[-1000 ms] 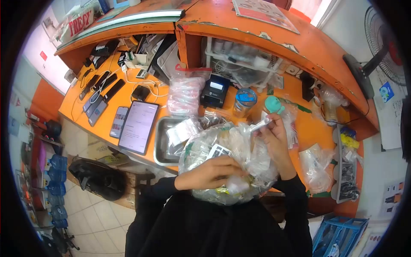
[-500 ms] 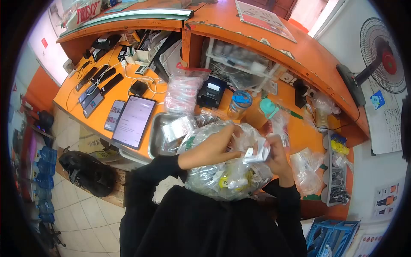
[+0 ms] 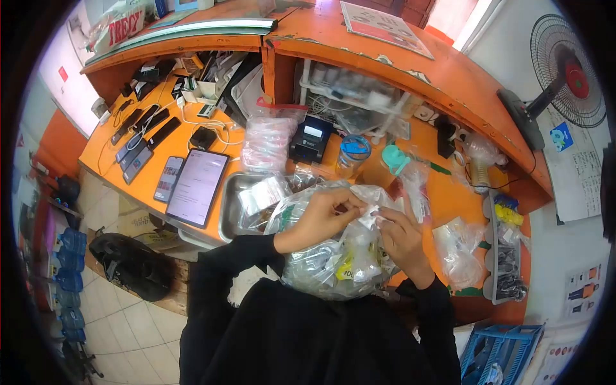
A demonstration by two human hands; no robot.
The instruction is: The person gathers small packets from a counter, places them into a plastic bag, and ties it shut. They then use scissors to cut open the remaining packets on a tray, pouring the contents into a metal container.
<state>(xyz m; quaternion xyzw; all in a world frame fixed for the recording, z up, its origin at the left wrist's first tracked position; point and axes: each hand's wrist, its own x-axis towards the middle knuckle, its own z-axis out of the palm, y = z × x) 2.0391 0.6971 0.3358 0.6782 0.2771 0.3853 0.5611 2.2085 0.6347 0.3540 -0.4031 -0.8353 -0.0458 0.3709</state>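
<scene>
A large clear plastic bag point(image 3: 321, 269) filled with small plastic packets lies against the desk's front edge. Over it, my left hand point(image 3: 324, 215) has its fingers pinched at a small white piece point(image 3: 370, 218). My right hand point(image 3: 403, 240) meets the same white piece from the other side, its fingers bent round it. Left of the bag is a metal tray point(image 3: 226, 215) with silvery packets point(image 3: 264, 192) in it. A yellow label shows through the bag below my hands.
A tablet point(image 3: 197, 186) and several phones lie on the left. Behind the bag stand a black printer point(image 3: 310, 140), a blue-lidded jar point(image 3: 353, 154) and a teal-lidded cup point(image 3: 394, 159). At right are a plastic bag point(image 3: 459, 253), a grey tray point(image 3: 491, 256) and a fan point(image 3: 568, 74).
Both hands have come together at the white piece, which was in my right hand alone. My left fingers have gone from spread to pinched. The view has shifted slightly.
</scene>
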